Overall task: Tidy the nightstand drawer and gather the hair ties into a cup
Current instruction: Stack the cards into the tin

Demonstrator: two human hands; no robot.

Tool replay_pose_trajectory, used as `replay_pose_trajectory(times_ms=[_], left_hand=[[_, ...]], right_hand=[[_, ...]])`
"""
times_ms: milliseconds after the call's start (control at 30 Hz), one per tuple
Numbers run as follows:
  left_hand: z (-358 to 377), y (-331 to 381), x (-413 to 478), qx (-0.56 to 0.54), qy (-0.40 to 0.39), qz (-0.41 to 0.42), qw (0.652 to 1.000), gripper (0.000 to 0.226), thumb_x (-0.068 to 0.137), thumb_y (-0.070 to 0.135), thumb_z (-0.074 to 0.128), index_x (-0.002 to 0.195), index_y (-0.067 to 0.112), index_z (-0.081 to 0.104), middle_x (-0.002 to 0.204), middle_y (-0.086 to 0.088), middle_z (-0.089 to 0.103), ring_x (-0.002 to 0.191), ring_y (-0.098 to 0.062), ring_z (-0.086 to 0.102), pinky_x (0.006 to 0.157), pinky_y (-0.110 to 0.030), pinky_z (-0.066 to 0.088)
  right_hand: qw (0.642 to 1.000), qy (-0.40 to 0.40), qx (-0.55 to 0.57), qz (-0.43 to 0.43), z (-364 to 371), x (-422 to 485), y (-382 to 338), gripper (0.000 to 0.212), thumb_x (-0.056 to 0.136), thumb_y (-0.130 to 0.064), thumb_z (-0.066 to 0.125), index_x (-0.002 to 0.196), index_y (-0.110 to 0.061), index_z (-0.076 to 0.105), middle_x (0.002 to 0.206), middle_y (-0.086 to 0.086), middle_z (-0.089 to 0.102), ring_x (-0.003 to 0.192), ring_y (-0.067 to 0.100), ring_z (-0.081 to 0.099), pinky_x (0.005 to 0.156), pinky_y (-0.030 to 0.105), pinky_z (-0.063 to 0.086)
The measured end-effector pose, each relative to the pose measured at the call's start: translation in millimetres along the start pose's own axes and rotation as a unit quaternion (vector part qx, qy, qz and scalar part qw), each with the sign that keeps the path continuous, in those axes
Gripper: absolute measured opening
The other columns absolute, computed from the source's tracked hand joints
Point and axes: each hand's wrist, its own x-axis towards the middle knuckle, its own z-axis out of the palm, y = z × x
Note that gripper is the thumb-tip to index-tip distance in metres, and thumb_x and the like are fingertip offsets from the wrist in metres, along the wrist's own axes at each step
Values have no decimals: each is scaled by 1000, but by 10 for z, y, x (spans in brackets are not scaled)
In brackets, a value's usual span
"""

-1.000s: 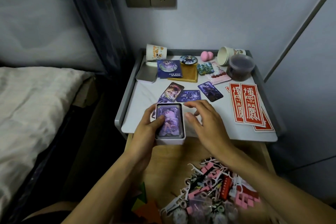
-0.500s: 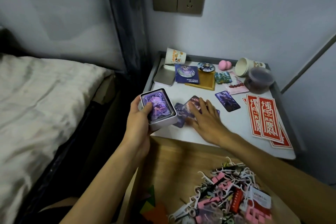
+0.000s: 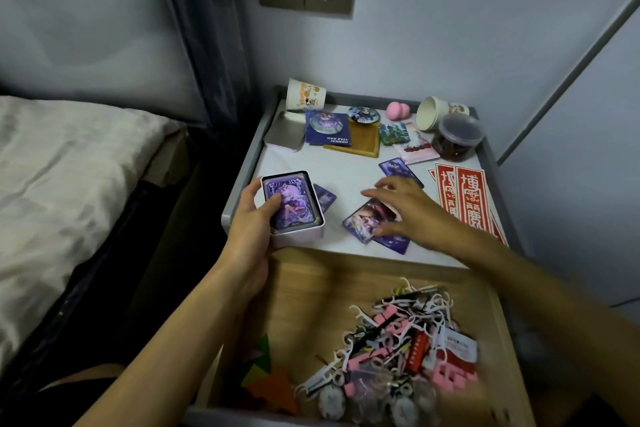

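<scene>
Left hand (image 3: 252, 218) grips the tin (image 3: 301, 236), right hand (image 3: 408, 215) pinches loose cards (image 3: 362, 224) on the desk (image 3: 346, 170); I'd square them, then drop them in flat.

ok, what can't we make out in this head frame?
Head view only:
- Drawer pile: a tangle with its near edge blurred, so no hair ties can be picked out.
- Cards: the right hand covers them; count and grip unclear.
- Tin in the left hand: the top card hides what lies beneath.
- Tub: dark lid, contents unreadable.
</scene>
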Motion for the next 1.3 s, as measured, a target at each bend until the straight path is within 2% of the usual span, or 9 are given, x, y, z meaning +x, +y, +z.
replay_pose_trajectory(times_ms=[200,367,500,600,767,933,1067,1200,1300], left_hand=[[71,-5,-21,-2,-10,-3,1000,31,101,13,51,124,33,48,106,-2,72,96,-22,71,83,-38,58],[97,-41,21,-2,-26,-4,1000,32,101,12,51,125,33,50,99,1,74,85,-17,73,71,-32,61],[114,-51,22,-1,-36,-3,999,31,101,11,51,123,34,50,94,4,75,76,-12,74,66,-30,61],[114,-55,4,-7,-37,-4,999,32,100,10,51,123,32,51,91,4,75,73,-12,73,61,-28,61],[139,-96,-47,-2,-37,-13,999,42,100,10,51,138,29,47,112,-7,73,77,-16,73,50,-24,55],[144,-146,-35,14,-50,5,999,49,101,8,50,142,34,44,95,5,76,78,-13,74,60,-26,59],[139,-147,-66,68,-70,27,995,47,101,8,50,134,42,45,108,-3,72,83,-18,74,60,-28,59],[120,-195,-48,133,-108,24,985,29,101,4,44,108,21,67,116,-12,70,91,-21,71,70,-27,58],[167,-260,-82,170,-133,-13,976,30,102,13,45,100,18,74,114,-12,72,97,-23,72,84,-35,55]], right_hand=[[993,-110,-38,-10,-72,365,-6,54,72,-28,85,114,-26,51,124,-4,40,114,15,41,98,33,43],[999,-31,38,13,-46,348,17,46,73,-23,85,100,-25,47,100,-7,53,91,15,52,68,25,41],[984,19,144,106,-113,154,40,46,84,-20,76,125,-18,55,115,0,60,99,18,59,73,29,47],[980,-9,117,159,-55,-29,21,55,84,-26,75,133,-18,52,124,8,63,96,20,62,76,30,50],[981,-5,11,193,156,-160,-101,79,70,-51,81,133,-20,43,131,5,49,115,23,52,84,36,46],[979,3,-11,205,178,-110,-147,73,69,-48,83,125,-18,48,127,7,50,116,25,49,87,37,46],[965,62,118,225,166,-190,-108,54,75,-31,83,120,-18,55,118,5,65,96,22,63,69,31,52],[862,121,448,204,-34,-370,-141,26,83,-9,74,107,-12,65,98,9,73,81,23,72,67,33,60],[834,76,525,151,-145,-414,-243,16,88,-8,68,104,-9,65,94,9,75,84,22,73,73,30,58]])
